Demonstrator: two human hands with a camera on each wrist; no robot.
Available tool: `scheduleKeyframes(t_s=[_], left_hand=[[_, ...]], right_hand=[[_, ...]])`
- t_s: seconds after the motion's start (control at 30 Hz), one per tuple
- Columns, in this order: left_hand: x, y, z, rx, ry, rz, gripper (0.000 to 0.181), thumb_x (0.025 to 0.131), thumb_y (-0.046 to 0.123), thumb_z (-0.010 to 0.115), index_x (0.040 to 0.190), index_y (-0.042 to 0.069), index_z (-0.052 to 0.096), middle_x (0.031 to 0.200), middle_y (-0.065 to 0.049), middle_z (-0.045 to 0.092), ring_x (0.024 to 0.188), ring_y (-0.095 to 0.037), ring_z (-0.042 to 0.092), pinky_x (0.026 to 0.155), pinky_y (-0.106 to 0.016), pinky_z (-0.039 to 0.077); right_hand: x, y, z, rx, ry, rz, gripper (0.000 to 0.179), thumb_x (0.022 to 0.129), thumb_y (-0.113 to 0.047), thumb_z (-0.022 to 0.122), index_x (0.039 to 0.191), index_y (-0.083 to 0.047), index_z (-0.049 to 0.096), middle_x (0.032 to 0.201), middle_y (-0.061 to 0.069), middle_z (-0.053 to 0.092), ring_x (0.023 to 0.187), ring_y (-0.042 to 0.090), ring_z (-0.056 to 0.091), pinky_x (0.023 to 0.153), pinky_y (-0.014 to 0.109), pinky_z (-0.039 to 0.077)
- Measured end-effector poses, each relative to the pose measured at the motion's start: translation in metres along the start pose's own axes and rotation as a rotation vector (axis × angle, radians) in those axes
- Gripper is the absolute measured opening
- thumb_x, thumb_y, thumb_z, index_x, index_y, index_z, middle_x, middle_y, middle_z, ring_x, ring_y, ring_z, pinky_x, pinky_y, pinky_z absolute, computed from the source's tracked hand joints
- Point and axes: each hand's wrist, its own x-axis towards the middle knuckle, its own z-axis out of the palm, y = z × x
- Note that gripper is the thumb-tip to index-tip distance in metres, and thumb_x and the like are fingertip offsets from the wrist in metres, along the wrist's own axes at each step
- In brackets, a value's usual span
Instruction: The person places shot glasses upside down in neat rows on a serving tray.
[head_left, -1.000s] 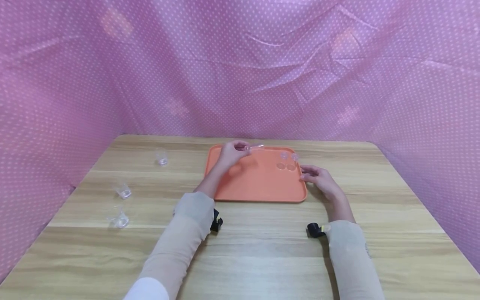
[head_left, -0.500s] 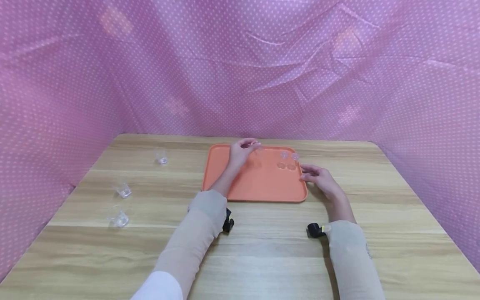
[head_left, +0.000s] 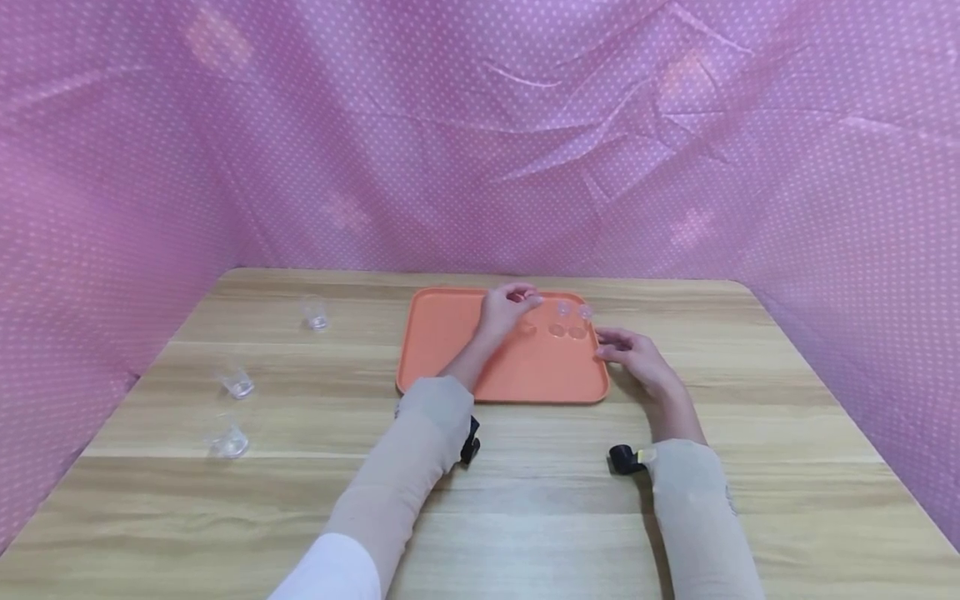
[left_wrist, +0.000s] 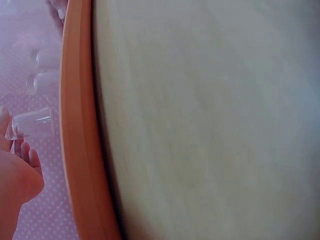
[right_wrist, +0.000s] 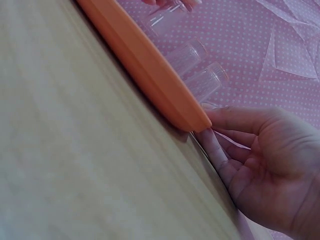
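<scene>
The orange tray (head_left: pixel 450 333) lies on the wooden table. My left hand (head_left: pixel 504 312) is over its far half and pinches a clear plastic cup (left_wrist: pixel 35 122) by its narrow end, the wide end toward the tray. Whether that cup touches the tray I cannot tell. Two more clear cups, one (right_wrist: pixel 187 57) beside the other (right_wrist: pixel 207 80), stand on the tray's far right part, apparently upside down. At the tray's right edge, my right hand (head_left: pixel 637 358) grips the rim between thumb and fingers, as the right wrist view shows.
Along the left side of the table are three clear cups: a far one (head_left: pixel 316 317), a middle one (head_left: pixel 238 383) and a near one (head_left: pixel 230 442). Pink dotted cloth (head_left: pixel 465 167) hangs behind and at both sides of the table (head_left: pixel 540 517).
My left hand has moved right across the tray with the cup, toward the two standing cups, and the cup has turned wide end down. My right hand stays at the tray's edge.
</scene>
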Motion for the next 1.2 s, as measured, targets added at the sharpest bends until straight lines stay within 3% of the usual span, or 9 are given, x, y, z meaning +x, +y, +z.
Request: scheduleKeyframes(t_s=[0.17, 0.33, 0.7, 1.2], left_hand=[[0.002, -0.002, 0.005, 0.039, -0.063, 0.008, 0.033, 0.074, 0.029, 0.078, 0.096, 0.007, 0.072, 0.084, -0.001, 0.064, 0.079, -0.014, 0.056, 0.068, -0.023, 0.047], [0.0, -0.001, 0.009, 0.108, -0.098, 0.004, 0.03, 0.075, 0.025, 0.077, 0.098, 0.007, 0.071, 0.091, -0.003, 0.063, 0.082, -0.016, 0.055, 0.068, -0.024, 0.046], [0.0, -0.002, 0.015, 0.181, -0.129, 0.044, 0.023, 0.079, 0.021, 0.074, 0.097, 0.007, 0.071, 0.092, -0.002, 0.064, 0.083, -0.015, 0.054, 0.068, -0.022, 0.044], [0.0, -0.003, 0.015, 0.188, -0.15, 0.028, 0.027, 0.079, 0.017, 0.074, 0.102, 0.006, 0.069, 0.097, -0.004, 0.064, 0.083, -0.016, 0.053, 0.068, -0.022, 0.044]], right_hand=[[0.0, -0.001, 0.0, 0.008, -0.001, 0.006, 0.049, 0.088, -0.006, 0.059, 0.132, 0.007, 0.042, 0.126, 0.025, 0.047, 0.114, 0.033, 0.043, 0.105, 0.044, 0.022], [0.0, -0.001, 0.0, 0.015, -0.002, 0.017, 0.049, 0.087, -0.006, 0.06, 0.131, 0.006, 0.042, 0.126, 0.024, 0.047, 0.114, 0.033, 0.043, 0.105, 0.044, 0.021], [0.001, 0.0, -0.001, 0.003, -0.005, 0.02, 0.049, 0.088, -0.006, 0.059, 0.132, 0.005, 0.042, 0.126, 0.023, 0.047, 0.115, 0.033, 0.043, 0.105, 0.044, 0.02], [-0.001, -0.003, 0.0, 0.006, -0.002, 0.027, 0.049, 0.088, -0.007, 0.059, 0.133, 0.004, 0.042, 0.126, 0.023, 0.047, 0.113, 0.033, 0.044, 0.105, 0.043, 0.02]])
